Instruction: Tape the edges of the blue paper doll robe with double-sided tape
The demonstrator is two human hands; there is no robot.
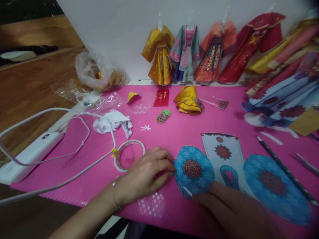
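A cut-out doll garment piece lies flat on the pink mat, with a blue left sleeve, a white middle panel and a blue right sleeve, each bearing red flower medallions. My left hand has its fingers pressed together at the left edge of the left sleeve. Over the lower part of the piece is my right hand, its fingertips by a small white strip at the sleeve's lower edge. The strip seems to lie between fingertips and sleeve; whether it is gripped is unclear.
A tape roll, white cable and power strip are left. A dark pencil and scissors lie right. Yellow cloth, a red card and a bead dish sit behind; several dressed figures stand along the wall.
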